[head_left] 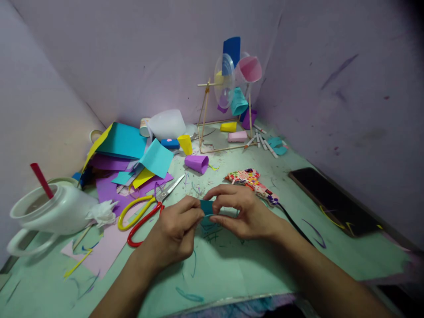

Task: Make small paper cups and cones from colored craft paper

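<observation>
Between my two hands is a small piece of teal paper (207,207), seemingly curved, held just above the table. My left hand (177,227) pinches its left edge with thumb and fingers. On the other side, my right hand (243,210) grips the right edge, its fingers bent over the top and the thumb below. Scissors (145,216) with one yellow and one red handle lie beside my left hand, blades pointing away. Behind my right hand rests a flower-patterned glue gun (253,183) with a black cord. A purple paper cup shape (197,164) lies beyond my hands.
A stick frame (202,119) carrying a clear disc (224,81) and coloured paper cups stands at the back. Coloured paper sheets (124,141) pile up at left, near a white mug (62,212). A phone (334,198) lies at right. Several white sticks (265,143) lie by the frame.
</observation>
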`<state>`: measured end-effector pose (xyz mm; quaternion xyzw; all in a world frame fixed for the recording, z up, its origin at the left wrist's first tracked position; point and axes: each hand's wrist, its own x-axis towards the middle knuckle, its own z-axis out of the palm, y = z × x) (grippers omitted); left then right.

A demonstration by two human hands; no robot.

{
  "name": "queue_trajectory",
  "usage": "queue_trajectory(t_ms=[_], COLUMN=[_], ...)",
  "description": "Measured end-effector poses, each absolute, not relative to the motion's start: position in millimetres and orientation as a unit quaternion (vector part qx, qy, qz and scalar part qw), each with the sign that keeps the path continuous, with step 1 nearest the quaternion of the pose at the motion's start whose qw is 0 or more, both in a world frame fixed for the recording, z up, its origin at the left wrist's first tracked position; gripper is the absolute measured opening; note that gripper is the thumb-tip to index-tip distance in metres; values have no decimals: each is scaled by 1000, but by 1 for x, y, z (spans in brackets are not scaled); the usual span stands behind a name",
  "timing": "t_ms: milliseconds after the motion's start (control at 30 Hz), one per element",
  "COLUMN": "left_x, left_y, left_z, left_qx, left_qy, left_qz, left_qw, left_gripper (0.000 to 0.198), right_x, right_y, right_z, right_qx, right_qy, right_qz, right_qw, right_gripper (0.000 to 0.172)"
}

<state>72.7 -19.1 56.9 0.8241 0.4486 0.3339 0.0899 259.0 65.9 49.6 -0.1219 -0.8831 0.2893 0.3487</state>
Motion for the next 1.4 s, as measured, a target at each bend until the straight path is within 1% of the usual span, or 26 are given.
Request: queue_trajectory(t_ms=[300, 500, 700, 867, 1033, 1100, 1200, 1267, 1300, 1333, 1400], left_x=[74, 75, 78, 80, 85, 86, 87, 87, 87, 87, 88], left_y=[-19, -19, -18, -16, -17, -17, -18, -18, -18, -19, -20], left_z=[59, 62, 61, 60, 58, 58, 59, 59, 59, 58, 59], left_qx=[823, 818, 805, 786, 772, 767, 763, 760, 758, 757, 756], left_qy=[443, 459, 470, 488, 500, 508, 522, 528, 531, 533, 541], left_qz=[343, 326, 346, 366, 385, 385, 372, 368, 367, 364, 356], left_qw=[91, 120, 108, 103, 78, 73, 85, 93, 95, 96, 95], left_gripper=[21, 17, 14, 16, 13, 11, 8, 8, 10, 12, 15], right_x=[259, 259, 259, 261, 265, 270, 284, 298, 305, 312, 324], right_y=[65, 66, 66, 66, 59, 58, 62, 69, 74, 79, 88], right_z=[50, 50, 48, 47, 52, 55, 58, 59, 60, 60, 59], right_qx=[-118, -111, -122, -101, -107, -116, -178, -277, -349, -429, -564], right_qy=[-883, -885, -881, -881, -890, -881, -861, -843, -833, -821, -794], right_qz=[284, 284, 277, 282, 267, 272, 249, 207, 182, 151, 101], right_qw=[354, 353, 365, 367, 354, 370, 407, 411, 390, 345, 201], right_gripper=[5, 4, 6, 3, 15, 18, 15, 12, 13, 15, 28])
